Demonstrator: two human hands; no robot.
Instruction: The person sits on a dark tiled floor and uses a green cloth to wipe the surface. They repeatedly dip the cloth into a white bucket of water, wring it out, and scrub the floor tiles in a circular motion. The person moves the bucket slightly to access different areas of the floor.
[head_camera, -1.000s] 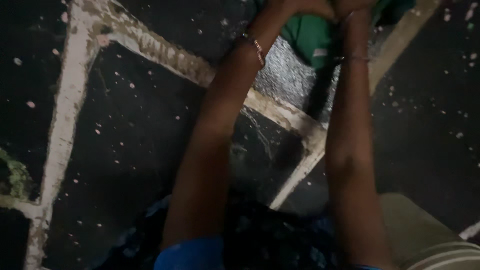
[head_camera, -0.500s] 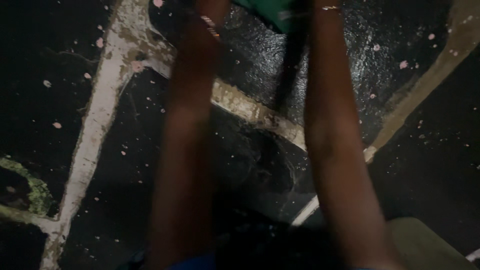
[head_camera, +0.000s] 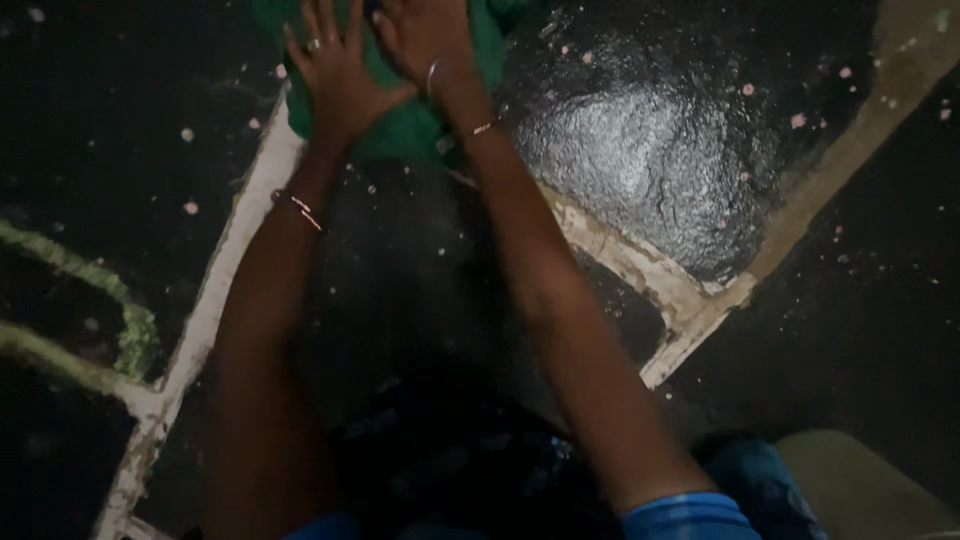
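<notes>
two hands press flat on a green cloth (head_camera: 410, 120) at the top edge of the view, on a dark wet stone floor (head_camera: 640, 150). far left, a greenish mossy streak (head_camera: 120, 310) curves across the floor, and a pale joint line (head_camera: 200, 320) runs up from the lower left corner toward the cloth. the left hand (head_camera: 340, 75) lies on the left part of the cloth, fingers spread and straight, palm down, a ring on one finger; it grips nothing, only presses. a thin bangle (head_camera: 305, 212) sits on that wrist, lower down over the pale line. just beside it, the right hand (head_camera: 428, 35) rests palm down on the upper middle of the cloth, fingers open and reaching to the top edge, not clenched; a bangle (head_camera: 482, 128) circles its wrist at the cloth's lower right edge. the cloth shows between and below both hands, bunched, its lower edge touching the pale line. right of the hands the floor shines wet in a bright patch. another pale joint line (head_camera: 690, 300) runs diagonally down to the right and meets a tan one (head_camera: 850, 160) rising to the upper right corner. small pinkish flecks dot the floor. blue sleeves (head_camera: 690, 515) show at the bottom edge.
</notes>
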